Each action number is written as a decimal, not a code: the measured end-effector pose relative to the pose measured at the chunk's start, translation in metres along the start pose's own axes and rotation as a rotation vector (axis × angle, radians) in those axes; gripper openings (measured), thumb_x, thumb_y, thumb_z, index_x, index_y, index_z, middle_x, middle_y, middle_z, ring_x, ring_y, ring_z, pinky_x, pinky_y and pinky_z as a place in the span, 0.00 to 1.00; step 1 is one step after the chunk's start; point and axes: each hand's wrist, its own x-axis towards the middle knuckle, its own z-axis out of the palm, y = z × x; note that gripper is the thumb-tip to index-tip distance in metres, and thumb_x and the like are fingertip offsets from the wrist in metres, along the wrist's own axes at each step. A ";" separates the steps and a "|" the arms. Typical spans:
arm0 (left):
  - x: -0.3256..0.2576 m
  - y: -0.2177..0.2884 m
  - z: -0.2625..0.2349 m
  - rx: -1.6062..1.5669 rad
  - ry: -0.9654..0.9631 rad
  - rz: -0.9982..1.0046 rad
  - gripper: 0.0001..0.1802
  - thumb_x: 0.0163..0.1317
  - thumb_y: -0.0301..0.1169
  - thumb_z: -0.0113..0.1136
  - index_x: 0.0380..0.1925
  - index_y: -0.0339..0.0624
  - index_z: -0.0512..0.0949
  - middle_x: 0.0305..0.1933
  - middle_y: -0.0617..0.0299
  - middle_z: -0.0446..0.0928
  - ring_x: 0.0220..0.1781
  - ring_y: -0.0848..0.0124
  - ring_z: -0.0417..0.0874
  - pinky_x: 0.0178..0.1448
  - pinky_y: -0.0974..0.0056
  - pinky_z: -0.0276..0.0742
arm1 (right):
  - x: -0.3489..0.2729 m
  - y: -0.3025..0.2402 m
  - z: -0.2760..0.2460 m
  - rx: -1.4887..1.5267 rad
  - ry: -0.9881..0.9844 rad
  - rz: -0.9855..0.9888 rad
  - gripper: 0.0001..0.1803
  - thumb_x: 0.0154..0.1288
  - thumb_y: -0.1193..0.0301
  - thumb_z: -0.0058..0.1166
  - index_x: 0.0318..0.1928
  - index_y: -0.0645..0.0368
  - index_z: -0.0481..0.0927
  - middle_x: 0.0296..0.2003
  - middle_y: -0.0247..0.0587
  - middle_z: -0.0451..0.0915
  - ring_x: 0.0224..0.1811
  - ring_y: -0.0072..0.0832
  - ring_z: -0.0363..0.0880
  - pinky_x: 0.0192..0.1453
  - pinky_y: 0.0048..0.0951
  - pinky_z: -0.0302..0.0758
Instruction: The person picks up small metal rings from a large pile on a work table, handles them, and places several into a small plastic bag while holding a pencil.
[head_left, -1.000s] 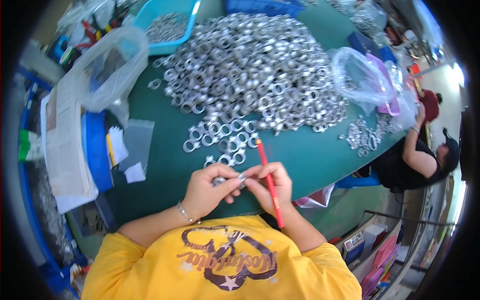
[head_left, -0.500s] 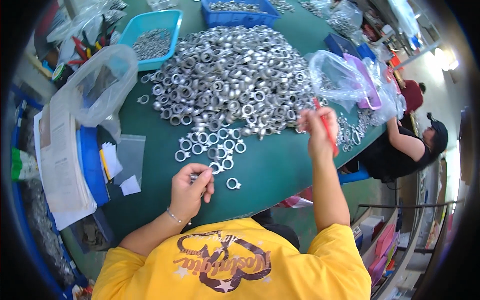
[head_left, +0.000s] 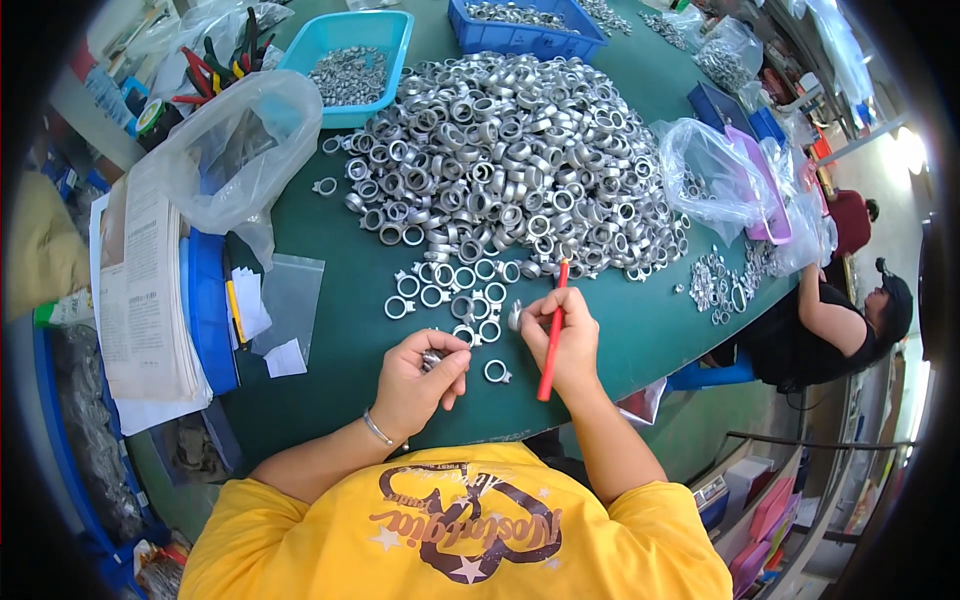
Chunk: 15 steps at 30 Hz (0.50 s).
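In my right hand [head_left: 572, 345] is a red pencil [head_left: 549, 372], its tip pointing away from me. A grey metal ring [head_left: 515, 316] sits at that hand's fingertips. My left hand [head_left: 420, 378] is closed around small metal rings [head_left: 431, 360], mostly hidden by the fingers. Just beyond both hands, several loose rings [head_left: 435, 295] with small lugs lie flat on the green table [head_left: 345, 372]. One single ring [head_left: 497, 371] rests between my hands. Behind them rises a big heap of the same rings [head_left: 510, 150].
A turquoise tray [head_left: 405, 60] and a blue bin [head_left: 530, 38] of metal parts stand at the back. Left are a plastic bag [head_left: 215, 175], papers [head_left: 140, 300] and pliers [head_left: 225, 70]. A purple tray [head_left: 765, 190] stands right, near a seated person [head_left: 840, 325].
My right hand has come back from the heap's right side toward my left hand, now with a ring at its fingertips. My left hand stays closed near the loose rings.
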 end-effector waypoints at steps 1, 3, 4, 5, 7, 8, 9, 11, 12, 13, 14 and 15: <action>0.002 0.002 0.001 0.032 -0.002 0.001 0.03 0.59 0.24 0.54 0.33 0.36 0.72 0.22 0.61 0.74 0.18 0.79 0.72 0.17 0.77 0.65 | -0.001 -0.002 0.000 0.137 -0.031 0.067 0.13 0.50 0.83 0.56 0.28 0.59 0.64 0.26 0.34 0.77 0.23 0.11 0.69 0.26 0.16 0.68; 0.001 0.004 0.003 0.055 0.003 -0.018 0.04 0.58 0.23 0.56 0.33 0.36 0.73 0.21 0.62 0.74 0.17 0.79 0.72 0.18 0.77 0.65 | -0.008 -0.011 0.000 0.227 -0.062 0.064 0.13 0.52 0.83 0.55 0.28 0.59 0.63 0.26 0.35 0.77 0.24 0.12 0.70 0.27 0.15 0.68; 0.000 0.005 0.005 0.057 -0.004 -0.029 0.04 0.58 0.23 0.56 0.33 0.35 0.74 0.20 0.62 0.73 0.17 0.79 0.71 0.18 0.78 0.65 | -0.011 -0.018 0.001 0.272 -0.078 0.063 0.13 0.52 0.83 0.55 0.29 0.59 0.63 0.26 0.35 0.77 0.24 0.12 0.70 0.27 0.15 0.68; 0.000 0.006 0.006 0.061 -0.015 -0.038 0.04 0.57 0.23 0.56 0.33 0.35 0.74 0.20 0.62 0.73 0.17 0.79 0.71 0.18 0.78 0.65 | -0.014 -0.027 0.001 0.317 -0.092 0.052 0.13 0.54 0.84 0.54 0.29 0.59 0.62 0.28 0.36 0.77 0.25 0.12 0.71 0.27 0.14 0.68; 0.000 0.007 0.005 0.072 -0.064 -0.042 0.06 0.56 0.21 0.58 0.35 0.35 0.76 0.21 0.63 0.74 0.17 0.80 0.72 0.19 0.78 0.65 | -0.017 -0.030 0.003 0.408 -0.137 0.092 0.13 0.54 0.84 0.54 0.29 0.59 0.62 0.28 0.37 0.77 0.26 0.13 0.72 0.28 0.14 0.69; -0.001 0.009 0.005 0.074 -0.074 -0.024 0.07 0.56 0.21 0.58 0.35 0.35 0.76 0.22 0.63 0.74 0.17 0.80 0.72 0.19 0.78 0.65 | -0.018 -0.032 0.005 0.458 -0.165 0.109 0.13 0.54 0.84 0.53 0.29 0.59 0.62 0.29 0.37 0.77 0.27 0.13 0.72 0.28 0.14 0.69; -0.003 0.011 0.006 0.074 -0.082 -0.005 0.07 0.55 0.21 0.58 0.36 0.35 0.76 0.23 0.63 0.74 0.17 0.80 0.72 0.19 0.78 0.65 | -0.020 -0.033 0.007 0.475 -0.199 0.118 0.12 0.54 0.84 0.53 0.30 0.59 0.63 0.30 0.37 0.77 0.27 0.14 0.73 0.29 0.15 0.70; -0.005 0.010 0.006 0.088 -0.066 -0.033 0.09 0.55 0.20 0.58 0.37 0.34 0.76 0.26 0.63 0.74 0.18 0.81 0.72 0.20 0.78 0.65 | -0.026 -0.029 0.010 0.344 -0.229 0.049 0.11 0.54 0.84 0.53 0.30 0.59 0.65 0.30 0.38 0.77 0.28 0.15 0.74 0.30 0.16 0.71; -0.004 0.004 0.004 0.103 -0.054 0.020 0.07 0.56 0.23 0.58 0.36 0.35 0.76 0.24 0.64 0.74 0.17 0.81 0.71 0.19 0.78 0.64 | -0.024 -0.028 0.014 0.288 -0.250 0.006 0.11 0.55 0.84 0.53 0.30 0.59 0.65 0.30 0.38 0.78 0.28 0.15 0.74 0.31 0.16 0.72; -0.003 0.002 0.003 0.102 -0.016 -0.041 0.06 0.57 0.24 0.58 0.35 0.36 0.76 0.22 0.64 0.74 0.16 0.82 0.70 0.19 0.78 0.63 | -0.019 -0.032 0.017 0.251 -0.245 -0.050 0.10 0.55 0.84 0.53 0.31 0.59 0.67 0.31 0.37 0.78 0.29 0.15 0.74 0.32 0.17 0.73; -0.001 0.001 0.005 0.102 0.019 -0.100 0.06 0.57 0.26 0.58 0.34 0.37 0.76 0.20 0.65 0.73 0.15 0.82 0.69 0.19 0.78 0.62 | -0.012 -0.028 0.019 0.155 -0.191 -0.184 0.09 0.56 0.84 0.52 0.34 0.60 0.69 0.30 0.40 0.78 0.29 0.20 0.76 0.32 0.20 0.73; 0.000 -0.004 0.005 0.045 0.073 -0.128 0.07 0.58 0.29 0.58 0.34 0.38 0.75 0.18 0.66 0.73 0.14 0.82 0.68 0.18 0.78 0.61 | 0.000 -0.038 0.021 0.010 -0.211 -0.313 0.09 0.56 0.83 0.51 0.36 0.60 0.70 0.30 0.42 0.78 0.29 0.25 0.77 0.32 0.23 0.73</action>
